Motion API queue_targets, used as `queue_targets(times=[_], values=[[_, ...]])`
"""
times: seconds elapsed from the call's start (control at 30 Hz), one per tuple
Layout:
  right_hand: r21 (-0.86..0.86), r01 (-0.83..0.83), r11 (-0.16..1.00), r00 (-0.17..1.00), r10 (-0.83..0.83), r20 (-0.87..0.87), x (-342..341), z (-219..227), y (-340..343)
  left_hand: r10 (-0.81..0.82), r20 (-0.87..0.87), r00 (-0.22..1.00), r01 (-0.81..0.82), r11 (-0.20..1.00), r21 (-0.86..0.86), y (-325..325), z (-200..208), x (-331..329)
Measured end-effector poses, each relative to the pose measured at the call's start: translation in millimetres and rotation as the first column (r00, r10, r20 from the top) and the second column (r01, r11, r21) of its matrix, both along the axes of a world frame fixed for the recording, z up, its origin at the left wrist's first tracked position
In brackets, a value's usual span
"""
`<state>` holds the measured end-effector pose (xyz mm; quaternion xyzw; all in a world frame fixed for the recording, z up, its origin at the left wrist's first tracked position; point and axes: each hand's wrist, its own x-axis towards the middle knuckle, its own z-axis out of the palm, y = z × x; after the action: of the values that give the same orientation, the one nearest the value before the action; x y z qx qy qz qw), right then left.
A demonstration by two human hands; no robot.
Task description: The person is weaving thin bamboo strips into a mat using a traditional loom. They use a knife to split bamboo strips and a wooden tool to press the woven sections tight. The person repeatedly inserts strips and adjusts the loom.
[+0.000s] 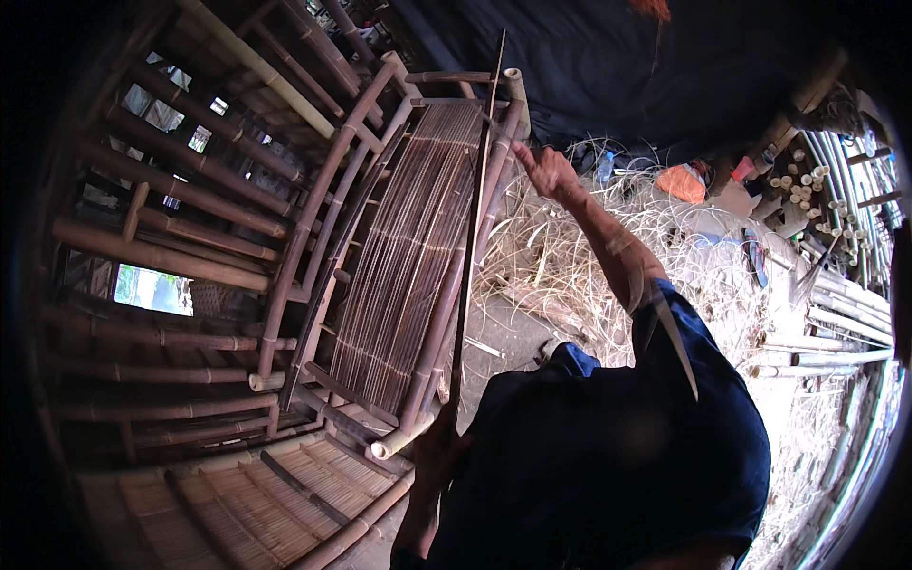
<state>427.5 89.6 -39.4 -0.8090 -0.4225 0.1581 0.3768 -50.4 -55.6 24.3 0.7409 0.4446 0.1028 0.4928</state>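
Note:
A long, thin bamboo strip (pixel 472 223) stretches along the right side of a bamboo bench, from beyond its far end back to my body. My left hand (pixel 437 445), dark in shadow, closes around the strip's near end; its separate fingers are hard to see. My right hand (pixel 546 173) is held out past the bench's far right rail, its fingers curled closed. Something thin and pale seems to reach from it toward the strip, too small to name. Under the strip lies the bench's slatted seat (pixel 404 252), framed by round bamboo poles.
More bamboo furniture frames (pixel 180 256) stack up on the left. A second slatted bench (pixel 228 499) stands at the lower left. Pale shavings (pixel 608 247) cover the floor to the right, near an orange bag (pixel 682 183). Cut bamboo poles (pixel 836 332) lie at the far right.

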Motion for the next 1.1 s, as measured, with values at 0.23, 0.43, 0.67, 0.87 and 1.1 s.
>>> queue_targets(times=[0.23, 0.43, 0.67, 0.87, 1.1], values=[[0.396, 0.060, 0.916, 0.419, 0.337, -0.843, -73.2, 18.5, -7.9, -0.066, -0.017, 0.998, 0.064, 0.995, -0.078, 9.7, -26.1, -22.3], [0.293, -0.134, 0.947, 0.578, 0.315, -0.753, -123.7, -7.8, -9.0, -0.049, 0.111, 0.993, 0.042, 0.997, 0.064, 93.2, -47.0, 61.8], [0.181, -0.340, 0.923, 0.915, 0.369, -0.165, -157.4, 24.6, -19.2, 0.358, 0.530, 0.768, -0.199, 0.922, -0.333, 131.2, -70.3, 117.4], [0.104, -0.573, 0.813, 0.773, 0.495, 0.397, -164.7, 1.1, -60.5, 0.419, 0.437, 0.796, -0.266, 0.891, -0.369, 132.9, -44.2, 112.8], [0.032, -0.282, 0.959, 0.929, 0.264, 0.258, -96.3, -20.9, -20.1, 0.315, 0.346, 0.884, -0.227, 0.935, -0.271, 75.3, -20.9, 84.4]])
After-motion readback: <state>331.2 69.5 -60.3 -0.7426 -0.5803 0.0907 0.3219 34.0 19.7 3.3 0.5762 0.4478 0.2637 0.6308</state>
